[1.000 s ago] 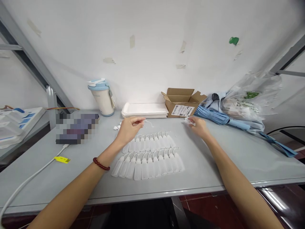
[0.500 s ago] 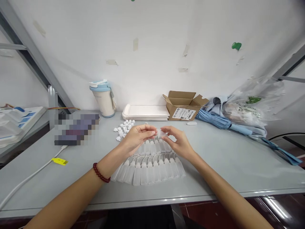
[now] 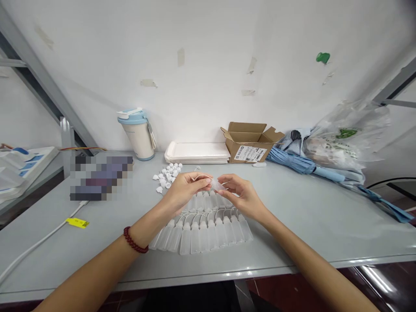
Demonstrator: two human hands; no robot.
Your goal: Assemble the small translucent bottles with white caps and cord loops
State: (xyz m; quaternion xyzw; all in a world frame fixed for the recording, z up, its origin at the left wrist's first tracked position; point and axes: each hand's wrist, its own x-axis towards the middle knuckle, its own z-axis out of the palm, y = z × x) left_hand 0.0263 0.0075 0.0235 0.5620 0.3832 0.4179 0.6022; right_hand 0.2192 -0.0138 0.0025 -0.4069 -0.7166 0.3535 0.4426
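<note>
In the head view, my right hand grips a small translucent plastic bottle between thumb and fingers, tilted with its top end toward the left. At that end my left hand is closed in a pinch on a white cap, mostly hidden by the fingers. A thin curved white tube shows above these fingers. Below both hands, similar bottles with curved white tubes lie in a front row and a back row partly covered by my hands. Loose white caps are heaped left of my left hand.
On the grey table, stacked white trays and an open cardboard box stand by the wall. A cream tumbler is at left, near a blurred device with a cable. A blue folded umbrella and plastic bag are at right.
My hands have come together, and the bottle's top now meets my left fingers. More of the bottle and the curved tube show. The camera view has shifted slightly.
</note>
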